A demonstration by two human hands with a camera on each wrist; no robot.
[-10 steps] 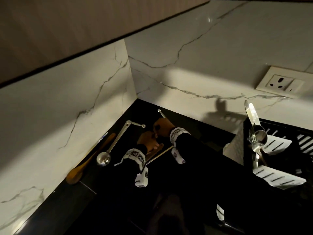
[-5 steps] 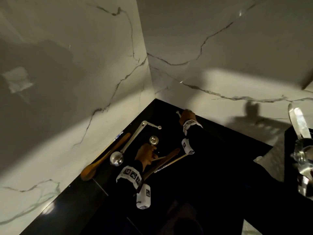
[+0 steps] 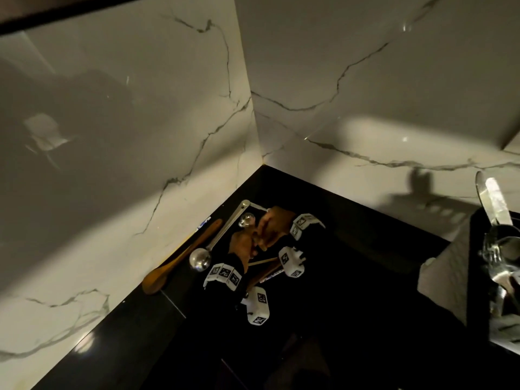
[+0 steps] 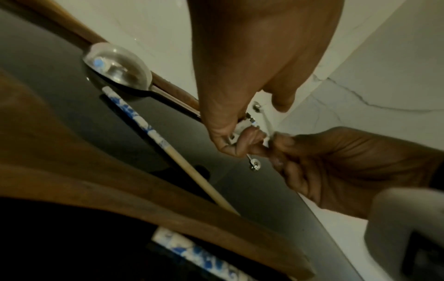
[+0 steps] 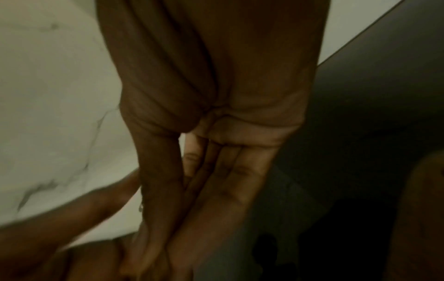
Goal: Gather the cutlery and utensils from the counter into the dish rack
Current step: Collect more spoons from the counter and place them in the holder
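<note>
In the head view my two hands meet in the corner of the black counter [image 3: 351, 277]. My left hand [image 3: 244, 244] pinches the thin handle of a small steel spoon [image 3: 247, 219], seen close in the left wrist view as the small spoon handle [image 4: 254, 163]. The same hand [image 4: 240, 131] also carries a wooden spatula [image 4: 144, 190] and blue-patterned chopsticks [image 4: 168, 146]. My right hand [image 3: 274, 223] pinches that steel handle from the other side, and its fingers [image 4: 283, 144] touch my left fingertips. A steel ladle [image 3: 200, 258] and a wooden spoon [image 3: 180, 257] lie along the left wall.
The black dish rack [image 3: 475, 249] stands at the right edge with steel utensils [image 3: 501, 243] upright in it. Marble walls [image 3: 140, 136] close the corner on the left and behind. A white cloth [image 3: 441, 271] hangs beside the rack.
My right hand has come back from the far corner to my left hand, and the two now touch at the small steel handle. The view has swung left, so less of the rack shows.
</note>
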